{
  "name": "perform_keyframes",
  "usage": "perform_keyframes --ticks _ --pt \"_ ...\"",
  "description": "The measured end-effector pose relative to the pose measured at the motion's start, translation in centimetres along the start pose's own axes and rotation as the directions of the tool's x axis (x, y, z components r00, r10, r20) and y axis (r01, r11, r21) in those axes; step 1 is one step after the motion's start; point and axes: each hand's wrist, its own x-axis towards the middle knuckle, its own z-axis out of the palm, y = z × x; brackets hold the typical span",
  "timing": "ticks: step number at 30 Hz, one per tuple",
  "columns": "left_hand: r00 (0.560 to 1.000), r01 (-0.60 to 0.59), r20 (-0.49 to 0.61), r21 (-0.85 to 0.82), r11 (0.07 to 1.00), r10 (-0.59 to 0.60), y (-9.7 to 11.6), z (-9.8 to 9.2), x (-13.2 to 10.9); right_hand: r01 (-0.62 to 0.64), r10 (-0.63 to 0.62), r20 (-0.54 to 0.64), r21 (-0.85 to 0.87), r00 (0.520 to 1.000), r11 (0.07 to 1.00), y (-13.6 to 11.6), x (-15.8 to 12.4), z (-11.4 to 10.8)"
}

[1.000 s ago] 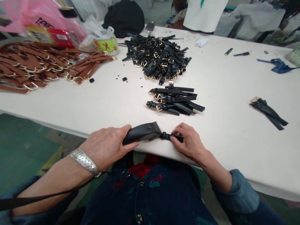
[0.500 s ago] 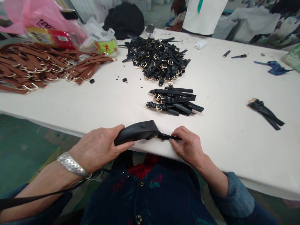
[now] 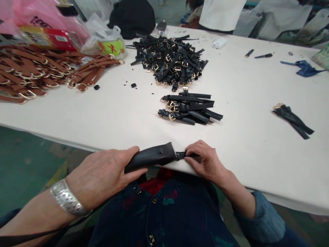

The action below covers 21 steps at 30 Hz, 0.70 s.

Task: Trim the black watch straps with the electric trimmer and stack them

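Observation:
My left hand (image 3: 110,171) is closed round a wide, smooth black leather-like piece (image 3: 151,157) with a small metal fitting on its face, thumb above and a finger below. Its squared right end meets a narrow black buckle strap (image 3: 180,155) at the table's near edge. My right hand (image 3: 204,159) pinches that strap between thumb and fingers, which cover much of it; how the two pieces join is too small to tell. Just beyond my hands lies a small bunch of black buckle straps (image 3: 192,108) with gold buckles.
Behind is a large heap of black buckle straps (image 3: 169,61). Brown buckled straps (image 3: 31,70) lie at left beside plastic bags (image 3: 102,37). A bundle of black straps (image 3: 293,120) and a blue scrap (image 3: 305,68) lie at right. The white tabletop (image 3: 246,137) ends near my body.
The wide black piece has tilted and lowered slightly, its face turned more toward me. My right fingers have shifted a little along the strap. The camera view has moved slightly.

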Motion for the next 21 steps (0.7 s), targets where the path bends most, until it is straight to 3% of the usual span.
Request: perform_keyframes --ticks 13,21 --pt "0.994 -0.083 -0.053 0.145 0.986 0.092 4.1 -1.9 2.5 -0.136 0.136 -0.013 -0.004 0.991 0.991 0.6 0.2 -0.3" --pt "0.999 0.015 -0.030 0.134 0.991 -0.011 0.1 -1.8 1.4 -0.102 0.102 -0.021 0.017 0.995 0.995 0.9 0.1 -0.1"
